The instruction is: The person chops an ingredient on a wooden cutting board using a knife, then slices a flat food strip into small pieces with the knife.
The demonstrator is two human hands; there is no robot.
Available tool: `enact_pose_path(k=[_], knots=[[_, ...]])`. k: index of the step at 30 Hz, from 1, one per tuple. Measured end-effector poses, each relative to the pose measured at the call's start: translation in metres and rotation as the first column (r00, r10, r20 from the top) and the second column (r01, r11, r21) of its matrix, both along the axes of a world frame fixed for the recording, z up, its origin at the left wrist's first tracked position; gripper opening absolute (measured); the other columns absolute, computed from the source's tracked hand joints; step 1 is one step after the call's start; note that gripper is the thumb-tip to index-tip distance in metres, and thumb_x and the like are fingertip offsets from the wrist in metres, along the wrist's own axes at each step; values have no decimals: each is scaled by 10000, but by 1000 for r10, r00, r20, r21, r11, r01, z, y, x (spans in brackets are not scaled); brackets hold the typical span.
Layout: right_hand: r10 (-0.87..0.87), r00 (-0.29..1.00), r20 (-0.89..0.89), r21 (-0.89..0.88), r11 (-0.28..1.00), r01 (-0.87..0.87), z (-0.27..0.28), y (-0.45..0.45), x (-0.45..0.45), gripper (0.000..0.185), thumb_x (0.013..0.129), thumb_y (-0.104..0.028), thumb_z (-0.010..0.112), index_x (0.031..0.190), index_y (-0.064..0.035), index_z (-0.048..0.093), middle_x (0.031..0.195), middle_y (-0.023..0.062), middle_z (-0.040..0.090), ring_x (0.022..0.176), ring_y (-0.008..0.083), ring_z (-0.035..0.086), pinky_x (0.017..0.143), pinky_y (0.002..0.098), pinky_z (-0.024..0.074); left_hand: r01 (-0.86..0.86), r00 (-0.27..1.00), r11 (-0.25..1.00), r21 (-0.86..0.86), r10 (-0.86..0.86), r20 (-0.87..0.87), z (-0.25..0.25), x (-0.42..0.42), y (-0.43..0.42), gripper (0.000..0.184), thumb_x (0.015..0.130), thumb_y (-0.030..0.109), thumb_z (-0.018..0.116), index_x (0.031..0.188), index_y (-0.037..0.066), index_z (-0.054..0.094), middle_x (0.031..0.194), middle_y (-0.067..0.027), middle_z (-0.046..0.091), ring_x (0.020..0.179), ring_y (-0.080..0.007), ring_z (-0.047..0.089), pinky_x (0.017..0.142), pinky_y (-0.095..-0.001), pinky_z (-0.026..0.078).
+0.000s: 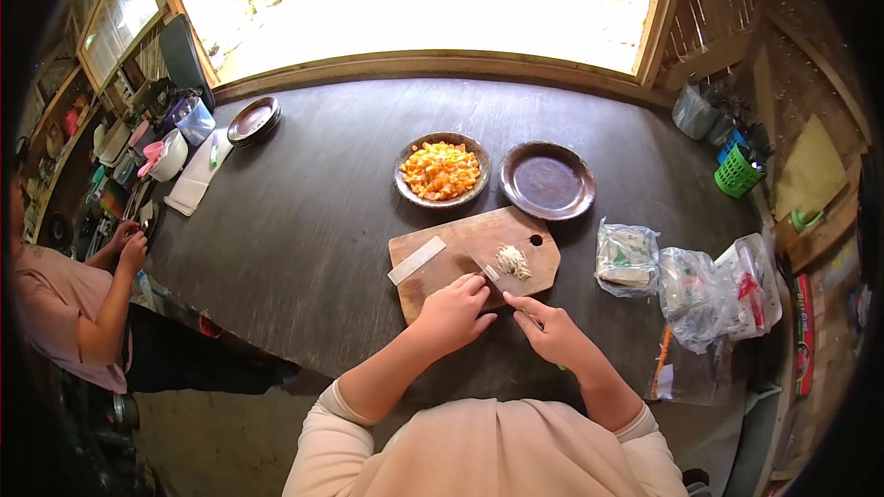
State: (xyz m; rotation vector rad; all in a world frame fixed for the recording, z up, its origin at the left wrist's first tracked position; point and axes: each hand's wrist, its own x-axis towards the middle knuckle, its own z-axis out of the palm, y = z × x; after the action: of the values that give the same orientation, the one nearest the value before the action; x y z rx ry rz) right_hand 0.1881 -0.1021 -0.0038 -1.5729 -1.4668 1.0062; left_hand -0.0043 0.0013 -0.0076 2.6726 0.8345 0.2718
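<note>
My right hand [552, 336] is closed round the green handle of a knife [495, 283], its blade over the wooden cutting board [433, 290]. Curled fingers of my left hand [451, 315] press down on the board just left of the blade; what lies under them is hidden. Small pale pieces [492, 272] show beside the blade and fingertips. A heap of thin pale strips [513, 261] lies to the right of the knife, near the board's hole. On the board's left part rests a flat white slab [416, 260].
Behind the board stand a bowl [401, 191] of chopped orange pieces and a dark plate [549, 180]. Plastic-wrapped packages [628, 260] lie to the right. Stacked small plates [253, 121] and a folded cloth [191, 186] are at left. Another person [78, 313] stands at the far left.
</note>
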Motion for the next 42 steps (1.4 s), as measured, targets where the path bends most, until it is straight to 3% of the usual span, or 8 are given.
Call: enact_pose_path(k=[4, 7, 9, 15, 19, 22, 24, 42], knots=[[8, 1000, 13, -55, 998, -8, 1, 2, -2, 361, 984, -119, 565, 1344, -99, 592, 1178, 198, 684, 1077, 316, 687, 921, 349, 513, -7, 1000, 999, -32, 8, 8, 5, 0, -1, 424, 926, 348, 643, 1171, 2, 628, 1280, -136, 588, 1263, -293, 532, 972, -372, 502], [-4, 996, 90, 29, 1000, 2, -2, 4, -3, 359, 984, -148, 568, 1342, -138, 591, 1058, 232, 690, 949, 402, 684, 811, 398, 534, -13, 999, 1000, -4, 13, 44, 1, 2, 0, 349, 908, 264, 651, 1140, 2, 644, 1237, -135, 607, 1227, -290, 553, 950, -378, 513], [-6, 996, 88, 91, 996, -2, -3, 2, -3, 356, 986, -125, 565, 1340, -112, 599, 1044, 200, 712, 847, 211, 717, 807, 339, 534, -4, 998, 999, 53, 1, 62, -10, 3, 4, 303, 885, 205, 649, 1118, 10, 656, 1198, -118, 619, 1188, -285, 569, 931, -377, 519], [-9, 998, 56, -73, 997, 13, 8, 0, 0, 374, 981, -129, 571, 1354, -110, 589, 879, 170, 694, 666, 148, 588, 721, 317, 519, -90, 994, 994, 58, 86, 75, -13, 9, 7, 237, 808, 57, 626, 1034, 49, 698, 1071, -52, 640, 1050, -268, 610, 868, -373, 533], [16, 998, 60, 45, 999, -19, -2, -2, 1, 397, 976, -108, 568, 1372, -110, 576, 817, 173, 675, 663, 135, 583, 698, 323, 514, -106, 976, 994, 28, 99, 195, -23, 10, 13, 226, 793, 31, 626, 1001, 55, 710, 1041, -56, 656, 1014, -271, 624, 857, -377, 536], [54, 996, 73, 30, 998, -57, 3, -2, -1, 418, 968, -81, 557, 1385, -109, 564, 831, 215, 674, 668, 192, 630, 700, 339, 518, -109, 975, 993, 34, 100, 196, -22, 10, 13, 227, 787, 21, 626, 995, 49, 711, 1038, -67, 667, 1004, -275, 628, 864, -379, 535], [51, 989, 137, 76, 995, -62, 6, -3, -2, 417, 964, -87, 549, 1381, -103, 555, 1008, 259, 674, 904, 415, 672, 781, 423, 534, -109, 980, 993, 35, 101, 173, -21, 10, 13, 229, 783, 23, 629, 995, 48, 711, 1042, -69, 670, 1008, -275, 630, 869, -380, 534], [32, 993, 111, 104, 994, -44, 7, -5, -2, 351, 991, -114, 548, 1339, -81, 585, 939, 254, 680, 845, 415, 678, 718, 415, 541, -60, 990, 995, 77, 49, 132, -15, 8, 13, 213, 777, 42, 650, 983, 41, 704, 1042, -62, 673, 1031, -259, 635, 858, -355, 545]])
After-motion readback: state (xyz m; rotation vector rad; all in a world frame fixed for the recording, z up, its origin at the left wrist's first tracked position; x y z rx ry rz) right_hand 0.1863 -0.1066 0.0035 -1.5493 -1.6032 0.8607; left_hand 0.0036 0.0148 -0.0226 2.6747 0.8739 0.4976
